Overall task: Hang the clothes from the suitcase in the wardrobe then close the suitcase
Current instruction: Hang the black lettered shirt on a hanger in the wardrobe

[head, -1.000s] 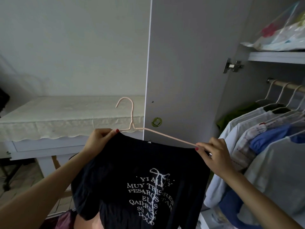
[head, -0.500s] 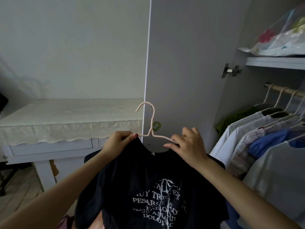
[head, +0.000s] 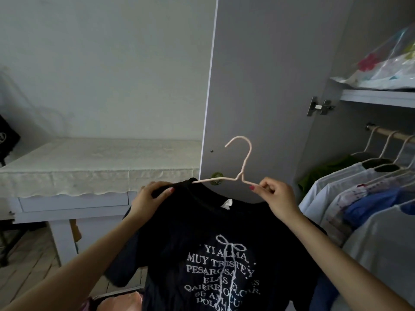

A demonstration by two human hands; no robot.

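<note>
The black T-shirt (head: 215,243) is soft matt cloth with white print. The pink hanger (head: 240,173) looks like smooth coated wire. The wardrobe door (head: 269,86) is smooth matt grey, its hinge (head: 320,107) shiny metal. The rail (head: 395,134) looks wooden. A lace-like cloth (head: 94,167) covers the table.

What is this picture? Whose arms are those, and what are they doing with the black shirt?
There is no machine here. A person wears a camera on their head, so you see their own two arms from above. The left hand grips the shoulder of a black shirt. The right hand pinches a pink hanger that goes into the shirt's neck. On the right is an open wardrobe with a rail where other clothes hang. On the left stands a table under a pale cloth.
</note>
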